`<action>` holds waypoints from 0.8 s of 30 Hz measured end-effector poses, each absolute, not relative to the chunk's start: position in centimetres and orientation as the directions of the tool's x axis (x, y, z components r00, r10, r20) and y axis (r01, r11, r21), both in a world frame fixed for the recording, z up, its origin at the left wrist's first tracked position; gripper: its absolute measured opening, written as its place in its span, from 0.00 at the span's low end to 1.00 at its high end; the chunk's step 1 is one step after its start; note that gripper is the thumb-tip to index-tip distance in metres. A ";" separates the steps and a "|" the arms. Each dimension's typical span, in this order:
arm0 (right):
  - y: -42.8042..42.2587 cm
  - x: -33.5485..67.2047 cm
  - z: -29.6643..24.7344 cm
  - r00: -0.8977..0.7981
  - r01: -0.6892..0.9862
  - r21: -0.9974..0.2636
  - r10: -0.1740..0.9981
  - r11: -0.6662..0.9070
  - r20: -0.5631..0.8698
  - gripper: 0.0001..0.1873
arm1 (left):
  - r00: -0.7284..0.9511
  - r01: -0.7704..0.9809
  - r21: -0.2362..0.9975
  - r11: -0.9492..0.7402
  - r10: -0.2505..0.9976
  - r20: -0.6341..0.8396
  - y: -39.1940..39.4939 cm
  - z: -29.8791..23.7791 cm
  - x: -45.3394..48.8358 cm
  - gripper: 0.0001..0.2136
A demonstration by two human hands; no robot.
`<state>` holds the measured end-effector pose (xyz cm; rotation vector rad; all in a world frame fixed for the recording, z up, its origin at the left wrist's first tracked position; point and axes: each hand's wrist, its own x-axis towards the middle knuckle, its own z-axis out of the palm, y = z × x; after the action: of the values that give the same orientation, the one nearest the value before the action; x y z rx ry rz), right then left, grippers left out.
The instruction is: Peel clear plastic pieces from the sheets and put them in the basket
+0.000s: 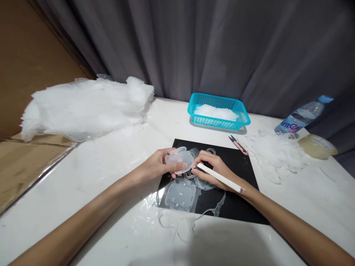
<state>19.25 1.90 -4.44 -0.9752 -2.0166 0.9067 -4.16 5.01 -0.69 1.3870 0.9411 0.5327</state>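
Above the black mat (235, 207), we hold the cloudy plastic piece (177, 158) in the left hand (162, 162), thumb on top and fingers closed beneath, apparently to steady it and leave its right edge accessible. We pinch the white pen-shaped tool (219, 177) near its front end in the right hand (212, 162), presumably for fine control; its tip is too small to make out. The piece's broad face points upward, its long axis roughly left to right, while the tool's shaft runs back over the right wrist.

Glare flecks the bright table (302, 195) (its near side shadowed); the curtain (177, 44) looks dim.
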 end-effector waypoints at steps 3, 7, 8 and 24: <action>2.0 19.4 -3.9 -0.484 0.309 -0.853 0.841 0.420 0.239 0.06 | 0.533 0.187 0.974 0.126 0.820 -0.208 5.1 -1.1 -4.3 0.16; 2.0 19.5 -3.5 -0.481 0.257 -0.903 0.856 0.344 0.189 0.09 | 0.531 0.193 0.979 0.069 0.831 -0.163 4.9 -1.6 -4.0 0.17; 2.0 19.5 -3.5 -0.477 0.253 -0.910 0.861 0.329 0.178 0.10 | 0.535 0.202 0.978 0.050 0.831 -0.153 4.8 -1.6 -3.9 0.17; 2.2 19.3 -4.2 -0.551 0.410 -0.772 0.806 0.486 0.215 0.10 | 0.538 0.337 0.940 -0.056 0.831 -0.143 4.7 -1.6 -4.1 0.17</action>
<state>19.31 2.15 -4.21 -0.9990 -2.1661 0.9109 -4.10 4.70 -1.57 1.6395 1.0055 0.5421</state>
